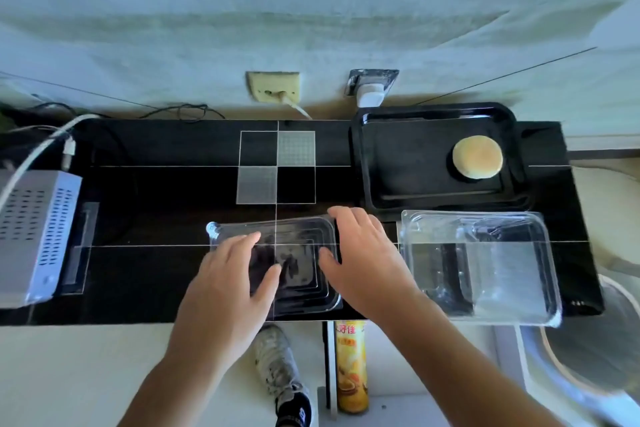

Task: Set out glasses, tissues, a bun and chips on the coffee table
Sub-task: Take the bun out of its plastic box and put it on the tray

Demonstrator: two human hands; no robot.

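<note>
Surface: black, white grid lines; it carries all below.

Tray: black, at 2 o'clock on the surface.

Open box: clear plastic, at 4 o'clock, just below the tray.

Lid: clear, stepped, at 6 o'clock by the near edge, under our hands.

Left hand: fingers straight, flat on the lid, grip released.

Right hand: fingers over the lid's right edge, thumb on top; grasping the lid.

Chips can: yellow, below the surface at 6 o'clock.

Bun: round, pale, inside the tray at its 3 o'clock.
</note>
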